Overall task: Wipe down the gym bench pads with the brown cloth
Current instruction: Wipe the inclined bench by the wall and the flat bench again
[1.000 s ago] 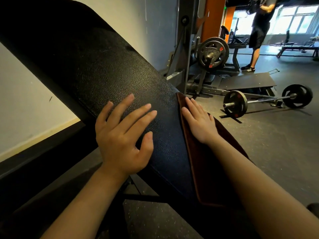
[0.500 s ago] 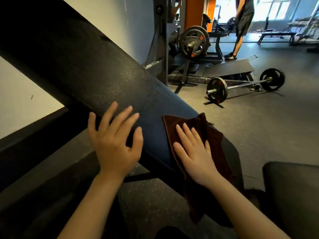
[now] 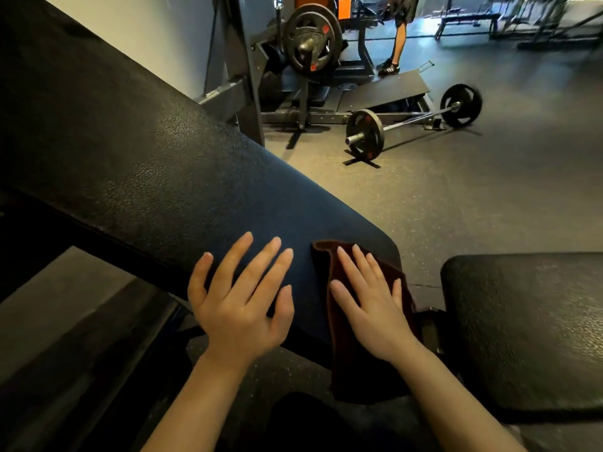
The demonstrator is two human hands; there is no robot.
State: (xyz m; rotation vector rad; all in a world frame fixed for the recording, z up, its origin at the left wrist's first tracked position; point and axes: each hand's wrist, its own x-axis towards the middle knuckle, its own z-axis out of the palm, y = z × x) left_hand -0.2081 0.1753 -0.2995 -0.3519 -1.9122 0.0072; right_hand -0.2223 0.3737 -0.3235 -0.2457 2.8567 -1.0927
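At the lower end of the slanted surface (image 3: 169, 177): two hands, one brown cloth (image 3: 355, 360).
Left hand (image 3: 239, 308) lies flat, fingers spread wide; right hand (image 3: 372, 308) presses the cloth with straight fingers.

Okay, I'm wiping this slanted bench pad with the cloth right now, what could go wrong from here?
1. The brown cloth is held only by the flat right hand, and much of it hangs off the near end of the slanted back pad; it may slip off onto the floor.
2. The left hand rests bare on the back pad, so it could re-smudge wiped areas.
3. The seat pad looks untouched and might get skipped.
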